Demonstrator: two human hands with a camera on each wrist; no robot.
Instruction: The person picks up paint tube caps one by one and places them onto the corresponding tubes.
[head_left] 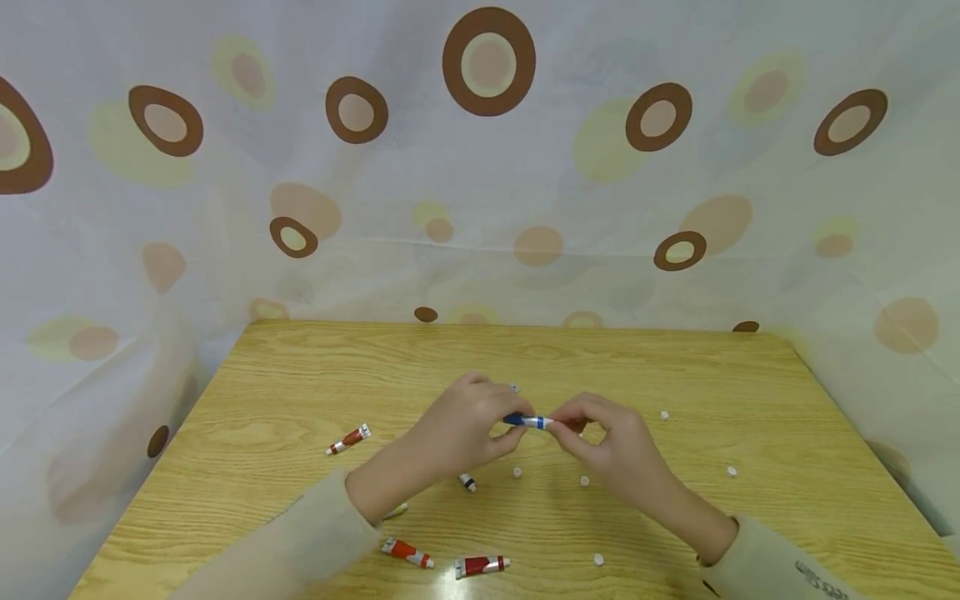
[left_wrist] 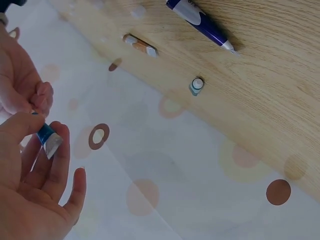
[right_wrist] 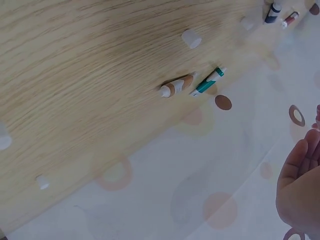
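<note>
Blue tube (head_left: 534, 422) held up over the bench (head_left: 300, 358), between both hands; places below go by it. Left hand (head_left: 480, 417) on its left, thumb and index finger pinching it near the flat silver end; other fingers spread, loosely bent in the left wrist view. Right hand (head_left: 611, 437) on its right, thumb and fingers pinching the white tip; can't tell if tip is cap or bare nozzle.

On bench, head view. Well left of blue tube: 1 brown-red tube (head_left: 348, 439), slantwise. Nearer the person than blue tube, to its left: 1 black-banded tube (head_left: 468, 482), partly hidden by left hand; 1 yellow tube (head_left: 397, 511), mostly hidden by left arm; 1 orange-red tube (head_left: 407, 552); 1 dark red tube (head_left: 482, 567). 5 loose white caps (head_left: 517, 472): 1 nearer the person than blue tube, 1 nearer and a bit right, 1 well nearer and right, 2 well right of it, past the right hand. Small pale bit (head_left: 514, 387) just beyond blue tube, too small to tell. Patterned cloth (head_left: 480, 183) well behind blue tube, past bench's far edge.
</note>
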